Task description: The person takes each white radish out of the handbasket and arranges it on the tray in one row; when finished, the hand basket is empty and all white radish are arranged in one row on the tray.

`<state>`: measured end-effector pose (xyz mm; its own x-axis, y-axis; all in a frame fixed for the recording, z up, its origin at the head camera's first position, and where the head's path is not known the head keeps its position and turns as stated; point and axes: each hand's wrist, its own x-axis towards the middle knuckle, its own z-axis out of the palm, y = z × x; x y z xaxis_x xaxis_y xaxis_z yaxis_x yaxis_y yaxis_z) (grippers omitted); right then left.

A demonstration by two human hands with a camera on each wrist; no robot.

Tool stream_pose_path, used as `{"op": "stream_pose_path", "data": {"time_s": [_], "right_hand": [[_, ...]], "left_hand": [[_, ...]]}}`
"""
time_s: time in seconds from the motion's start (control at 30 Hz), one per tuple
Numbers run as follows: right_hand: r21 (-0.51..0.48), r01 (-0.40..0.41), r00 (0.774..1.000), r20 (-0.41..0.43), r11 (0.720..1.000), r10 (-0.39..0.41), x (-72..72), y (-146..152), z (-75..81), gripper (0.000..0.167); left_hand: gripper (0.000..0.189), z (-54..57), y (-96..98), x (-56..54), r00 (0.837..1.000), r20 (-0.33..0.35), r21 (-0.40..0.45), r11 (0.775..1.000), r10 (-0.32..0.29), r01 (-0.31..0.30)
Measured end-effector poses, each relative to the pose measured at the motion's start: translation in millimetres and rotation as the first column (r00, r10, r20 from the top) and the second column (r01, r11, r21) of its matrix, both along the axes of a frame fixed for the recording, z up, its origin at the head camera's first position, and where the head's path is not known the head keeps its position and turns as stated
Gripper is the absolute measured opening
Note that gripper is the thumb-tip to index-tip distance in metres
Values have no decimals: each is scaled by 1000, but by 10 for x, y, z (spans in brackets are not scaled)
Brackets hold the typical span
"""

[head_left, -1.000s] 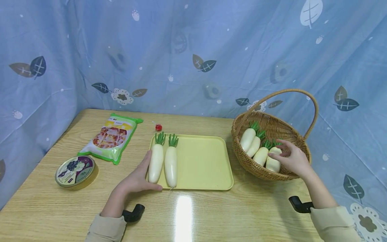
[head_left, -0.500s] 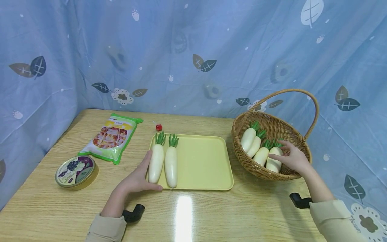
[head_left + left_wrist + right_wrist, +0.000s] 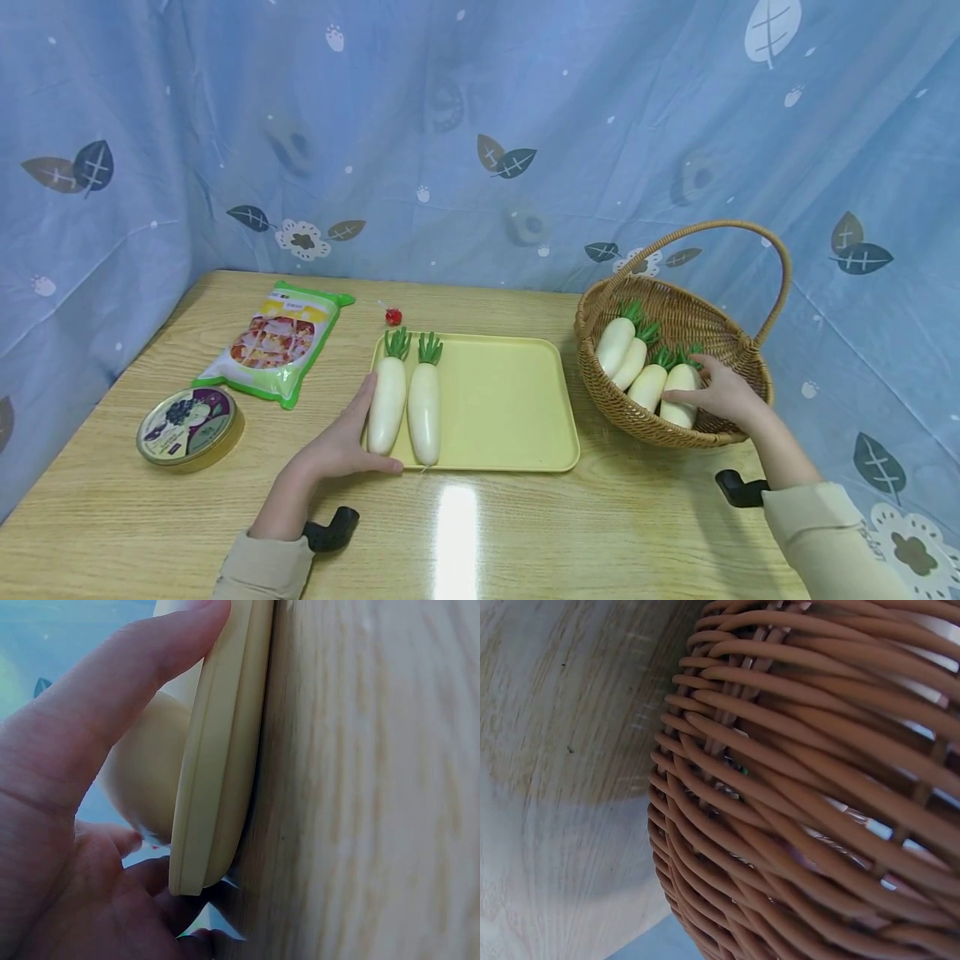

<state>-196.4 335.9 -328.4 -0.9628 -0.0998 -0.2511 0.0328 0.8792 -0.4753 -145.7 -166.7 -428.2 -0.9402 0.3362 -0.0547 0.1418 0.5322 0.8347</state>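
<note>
On the left side of a yellow tray (image 3: 502, 400) lie two white radishes with green tops, a left one (image 3: 387, 408) and a right one (image 3: 424, 414). My left hand (image 3: 341, 442) holds the tray's near left corner, thumb along the front rim and fingers at the left side. In the left wrist view the thumb (image 3: 120, 690) touches the rim, beside a radish's rounded end (image 3: 146, 772). Inside the wicker basket (image 3: 637, 421), my right hand (image 3: 723, 393) grips the rightmost white radish (image 3: 681, 415). Some of its fingertips are hidden. Basket weave (image 3: 780, 772) hides that hand in the right wrist view.
Several white radishes (image 3: 617, 343) lie in the basket, under its tall arched handle (image 3: 780, 258). A green-edged food bag (image 3: 273, 342) and a round tin (image 3: 187, 425) lie at the left. Behind the tray is a small red object (image 3: 393, 317). A blue curtain (image 3: 420, 125) borders the table.
My right hand has lowered slightly, its thumb and fingers closing onto the rightmost radish in the basket. The left hand and the tray have stayed still.
</note>
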Motion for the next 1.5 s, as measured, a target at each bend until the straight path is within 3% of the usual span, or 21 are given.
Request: {"op": "stream_pose_path", "data": {"time_s": [0.13, 0.4, 0.9, 1.5], "right_hand": [[-47, -5, 998, 55, 999, 7, -13, 5, -11, 97], [-172, 69, 985, 167, 983, -40, -14, -23, -16, 102], [-172, 73, 991, 122, 982, -53, -35, -5, -16, 102], [-183, 79, 996, 47, 980, -71, -37, 7, 141, 100]], "left_hand": [[136, -2, -1, -1, 1000, -1, 12, 1000, -2, 2], [136, -3, 3, -1, 1000, -7, 19, 1000, -3, 3], [135, -6, 4, -1, 1000, 3, 6, 1000, 2, -2], [136, -5, 7, -5, 1000, 12, 12, 1000, 3, -3]]}}
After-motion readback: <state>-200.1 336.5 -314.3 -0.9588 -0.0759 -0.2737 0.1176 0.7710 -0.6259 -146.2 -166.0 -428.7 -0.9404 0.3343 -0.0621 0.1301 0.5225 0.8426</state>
